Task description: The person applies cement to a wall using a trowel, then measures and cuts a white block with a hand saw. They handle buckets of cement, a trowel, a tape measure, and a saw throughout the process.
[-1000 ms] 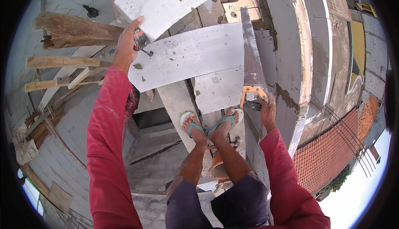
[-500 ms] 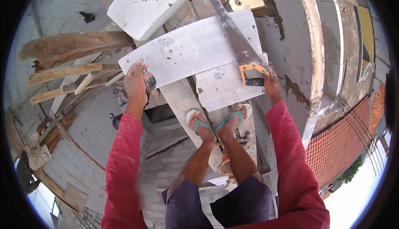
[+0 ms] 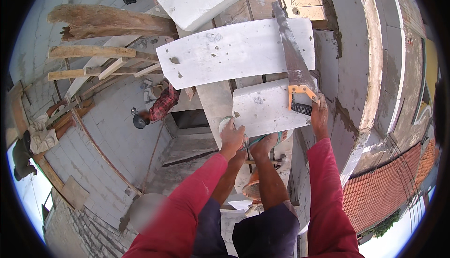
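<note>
Head view: rough timbers point(image 3: 110, 21) and a co-worker point(image 3: 164, 104) show at left, then the left hand point(image 3: 231, 141) touches a small white block point(image 3: 265, 112), its fingers' grip unclear to me. Across that block and a long slab point(image 3: 225, 49) stretches a saw point(image 3: 295, 63), handle pinched by the right hand's point(image 3: 320, 117) fingers; planks point(image 3: 210, 101) beneath, grey wall point(image 3: 350, 66) rightward.

Fisheye head cam, downward, near, abv L hand point(image 3: 232, 140) & R hand point(image 3: 319, 118)

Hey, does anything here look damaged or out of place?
Yes: the thick brown plank at the upper left has a jagged left end, unlike the squarer-cut timbers below it. The white blocks also carry dark spots, perhaps chips.
</note>
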`<state>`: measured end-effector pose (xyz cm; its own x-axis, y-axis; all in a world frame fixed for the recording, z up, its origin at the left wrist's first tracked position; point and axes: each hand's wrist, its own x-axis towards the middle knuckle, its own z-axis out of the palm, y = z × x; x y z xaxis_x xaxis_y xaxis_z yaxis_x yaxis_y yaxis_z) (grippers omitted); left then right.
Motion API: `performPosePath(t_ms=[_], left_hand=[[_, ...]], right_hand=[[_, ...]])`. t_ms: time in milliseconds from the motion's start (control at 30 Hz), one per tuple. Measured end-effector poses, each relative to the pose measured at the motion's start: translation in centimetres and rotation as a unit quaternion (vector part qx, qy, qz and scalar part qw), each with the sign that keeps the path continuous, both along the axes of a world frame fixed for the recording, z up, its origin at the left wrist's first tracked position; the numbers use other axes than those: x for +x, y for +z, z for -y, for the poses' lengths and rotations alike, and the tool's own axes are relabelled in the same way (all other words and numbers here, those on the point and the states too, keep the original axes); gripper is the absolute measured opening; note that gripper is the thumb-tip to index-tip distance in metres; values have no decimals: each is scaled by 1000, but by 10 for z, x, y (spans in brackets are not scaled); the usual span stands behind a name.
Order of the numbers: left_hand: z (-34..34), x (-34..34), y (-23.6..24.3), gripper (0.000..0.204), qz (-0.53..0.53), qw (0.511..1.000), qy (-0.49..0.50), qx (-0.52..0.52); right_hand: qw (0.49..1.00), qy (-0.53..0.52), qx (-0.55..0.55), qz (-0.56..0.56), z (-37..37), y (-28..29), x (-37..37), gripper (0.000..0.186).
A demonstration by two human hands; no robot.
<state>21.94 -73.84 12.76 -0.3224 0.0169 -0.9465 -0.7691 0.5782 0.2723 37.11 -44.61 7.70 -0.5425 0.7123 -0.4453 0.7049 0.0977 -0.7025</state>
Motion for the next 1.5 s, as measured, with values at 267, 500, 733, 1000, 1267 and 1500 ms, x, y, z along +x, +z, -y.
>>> performPosePath(t_ms=[267, 500, 733, 1000, 1267, 1500], left_hand=[[22, -66, 164, 63, -67, 997, 30, -12], [-14, -243, 227, 63, -187, 981, 31, 32], [-35, -404, 153, 64, -285, 952, 79, 78], [19, -436, 96, 59, -281, 955, 43, 82], [104, -368, 61, 51, -182, 978, 106, -14], [104, -336, 9, 55, -177, 982, 12, -56]], right_hand=[[988, -87, -123, -43, 19, 171, -60, 28], [990, -29, 3, -136, -40, 232, -287, 34], [969, 73, 118, -203, -73, 134, -492, 27], [983, 107, 116, -94, -40, 138, -526, 33], [980, 108, 153, -66, 30, 109, -475, 34], [982, 138, 15, -131, -4, 107, -405, 66]])
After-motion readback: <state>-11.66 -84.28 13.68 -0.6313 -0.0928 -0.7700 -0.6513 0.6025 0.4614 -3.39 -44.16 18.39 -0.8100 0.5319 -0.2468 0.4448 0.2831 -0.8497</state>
